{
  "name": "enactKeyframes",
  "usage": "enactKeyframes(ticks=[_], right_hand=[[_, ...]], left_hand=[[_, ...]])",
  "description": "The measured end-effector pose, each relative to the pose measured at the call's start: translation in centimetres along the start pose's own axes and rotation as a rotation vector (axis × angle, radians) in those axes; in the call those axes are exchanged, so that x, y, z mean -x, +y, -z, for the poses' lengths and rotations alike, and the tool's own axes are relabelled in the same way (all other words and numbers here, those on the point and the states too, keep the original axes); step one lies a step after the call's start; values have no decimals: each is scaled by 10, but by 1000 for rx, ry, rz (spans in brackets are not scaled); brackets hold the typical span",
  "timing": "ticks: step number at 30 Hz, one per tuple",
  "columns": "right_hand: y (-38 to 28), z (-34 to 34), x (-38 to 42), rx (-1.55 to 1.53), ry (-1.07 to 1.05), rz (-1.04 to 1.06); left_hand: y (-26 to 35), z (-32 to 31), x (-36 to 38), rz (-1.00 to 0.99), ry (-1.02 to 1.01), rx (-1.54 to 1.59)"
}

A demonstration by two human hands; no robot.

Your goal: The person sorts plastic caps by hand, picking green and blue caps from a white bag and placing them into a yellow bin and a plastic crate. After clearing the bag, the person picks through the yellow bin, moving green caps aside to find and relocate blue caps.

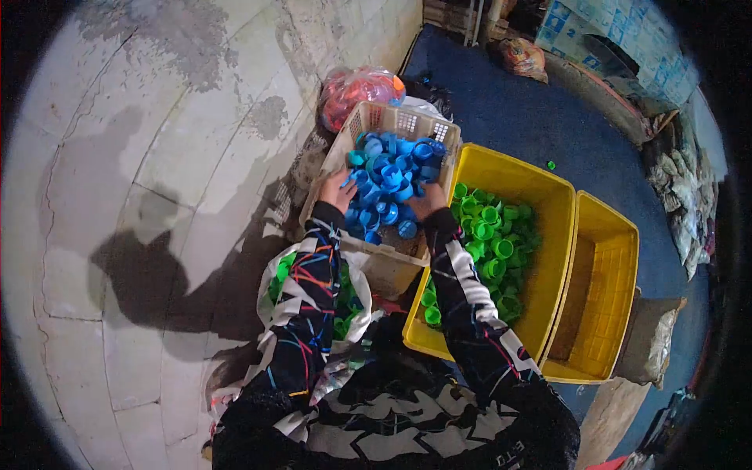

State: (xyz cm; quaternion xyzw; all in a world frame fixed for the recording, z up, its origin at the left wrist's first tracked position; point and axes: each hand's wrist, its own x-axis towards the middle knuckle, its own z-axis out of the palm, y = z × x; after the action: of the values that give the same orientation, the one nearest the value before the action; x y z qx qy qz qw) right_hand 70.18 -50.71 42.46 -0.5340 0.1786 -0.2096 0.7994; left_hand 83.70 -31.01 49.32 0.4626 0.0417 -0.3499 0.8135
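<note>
The left hand [338, 190] and right hand [428, 201] flank blue plastic pieces [385, 176] heaped in a pale crate [409, 121], seemingly set ahead for two-handed reach, any finger grip impossible to tell, while a yellow bin [548, 184] alongside apparently holds green pieces [491, 235] apart

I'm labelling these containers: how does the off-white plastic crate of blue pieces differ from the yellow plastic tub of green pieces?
The off-white plastic crate has gridded openings; the yellow plastic tub looks solid-walled. The crate holds blue cup-shaped pieces, the tub green ones. Both are open-topped.
</note>
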Motion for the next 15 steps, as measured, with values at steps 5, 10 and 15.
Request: enactKeyframes(ticks=[5,10,15], right_hand=[[81,28,80,-14,64,101],[17,-44,160,-316,311,-211],[60,-61,199,-50,266,-91]], left_hand=[[-1,94,79,-97,23,19],[5,173,151,-166,216,-329],[-27,229,194,-482,287,-1167]])
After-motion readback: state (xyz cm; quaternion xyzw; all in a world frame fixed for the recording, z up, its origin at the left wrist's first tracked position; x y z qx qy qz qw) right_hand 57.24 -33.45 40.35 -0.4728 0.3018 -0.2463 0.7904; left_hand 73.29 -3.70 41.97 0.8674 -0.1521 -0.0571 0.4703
